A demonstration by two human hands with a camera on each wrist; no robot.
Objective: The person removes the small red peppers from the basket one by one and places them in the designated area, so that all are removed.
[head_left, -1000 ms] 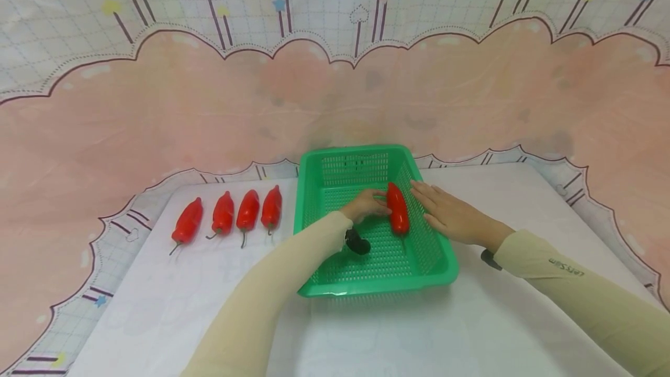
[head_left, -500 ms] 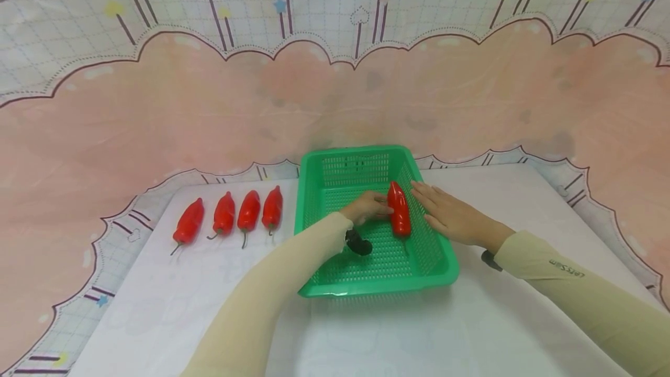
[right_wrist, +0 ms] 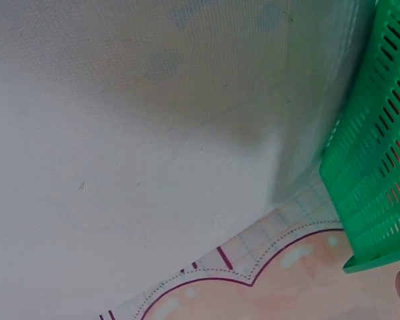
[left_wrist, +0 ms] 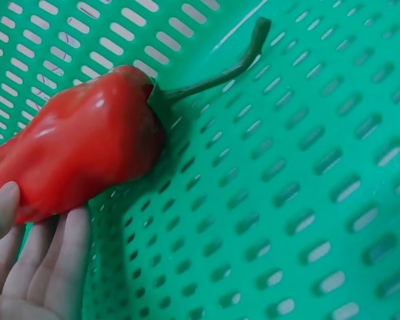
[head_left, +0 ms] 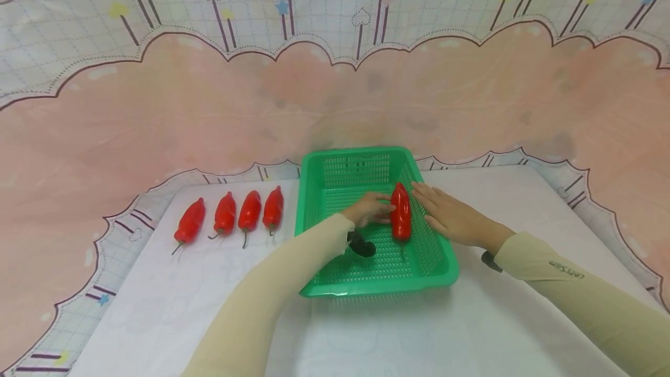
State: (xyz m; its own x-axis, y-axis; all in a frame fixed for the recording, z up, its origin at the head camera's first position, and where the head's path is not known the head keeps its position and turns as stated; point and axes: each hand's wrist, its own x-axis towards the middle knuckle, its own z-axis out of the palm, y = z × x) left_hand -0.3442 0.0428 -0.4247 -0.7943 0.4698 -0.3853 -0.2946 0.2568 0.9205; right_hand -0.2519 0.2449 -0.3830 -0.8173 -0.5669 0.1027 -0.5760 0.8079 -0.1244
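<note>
A red pepper (head_left: 401, 212) with a green stem lies lengthwise inside the green basket (head_left: 374, 288), near its right wall. My left hand (head_left: 368, 209) reaches into the basket from the left, its fingertips at the pepper's left side. In the left wrist view, the thumb (left_wrist: 3, 212) overlaps the pepper's side, and fairly straight fingers (left_wrist: 65, 267) meet its lower edge. My right hand (head_left: 451, 214) lies with straight fingers along the outside of the basket's right rim. Only one fingertip of it shows in the right wrist view, beside the basket's rim.
Several more red peppers (head_left: 225, 214) lie in a row on the white tablecloth (head_left: 173, 313), left of the basket. Behind the table hangs a pink patterned cloth (head_left: 235, 109), close to the basket's far rim.
The pepper in the basket has shifted slightly right and turned straighter, its highlights changing. My left hand has followed a little to the right. My right hand stays in place.
</note>
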